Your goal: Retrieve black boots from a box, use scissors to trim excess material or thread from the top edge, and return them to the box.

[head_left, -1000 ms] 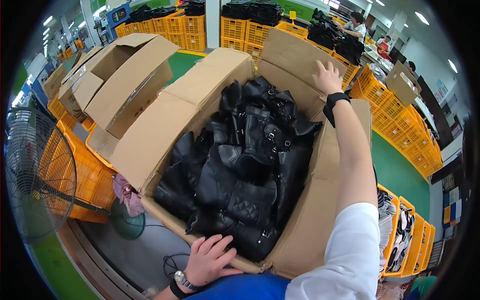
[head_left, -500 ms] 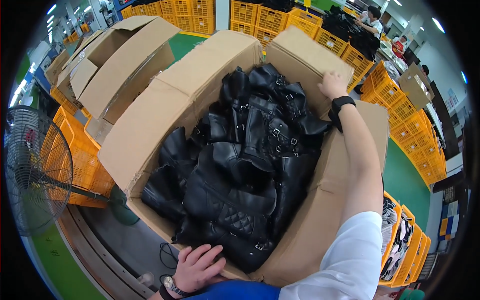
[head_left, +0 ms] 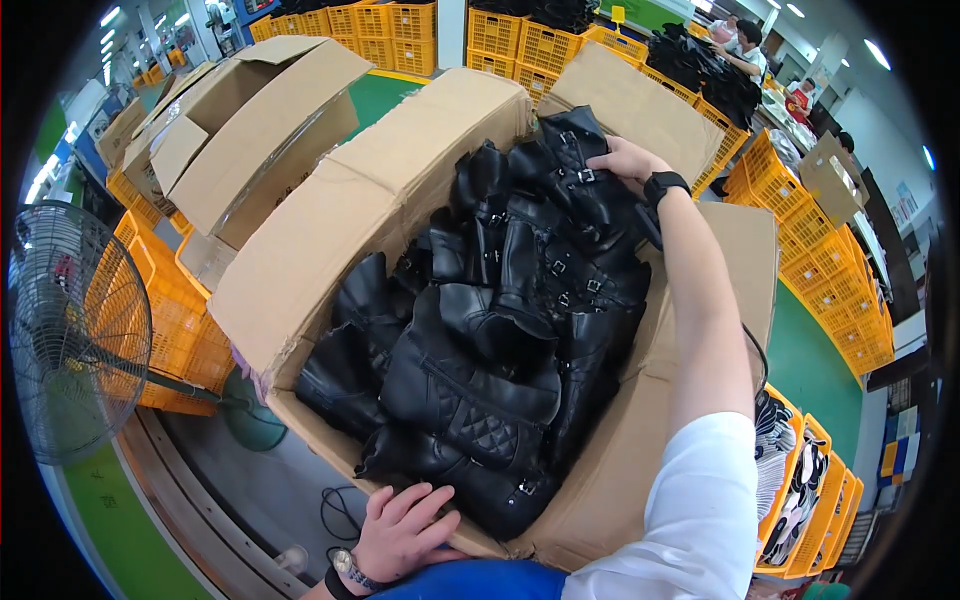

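Note:
An open cardboard box (head_left: 330,205) in front of me holds a heap of black boot uppers (head_left: 480,390) with straps, silver buckles and quilted patches. At the box's far right corner my right hand (head_left: 630,165) grips one buckled boot upper (head_left: 572,145), the thumb and fingers at its side; part of the grip is hidden. That upper stands higher than those around it, its top near the far flap. My left hand (head_left: 408,528) lies on the near edge of the box with its fingers stretched out, holding nothing.
More open cartons (head_left: 265,130) stand at the far left. A floor fan (head_left: 80,330) is on the left beside a yellow crate (head_left: 180,330). Yellow crates (head_left: 820,260) line the right and back; crates of cut pieces (head_left: 790,470) sit near right. Co-workers (head_left: 740,50) are at the back right.
My right hand has moved from the far right flap inward onto a boot upper, which has come up and toward the far corner. The left hand stays on the near edge.

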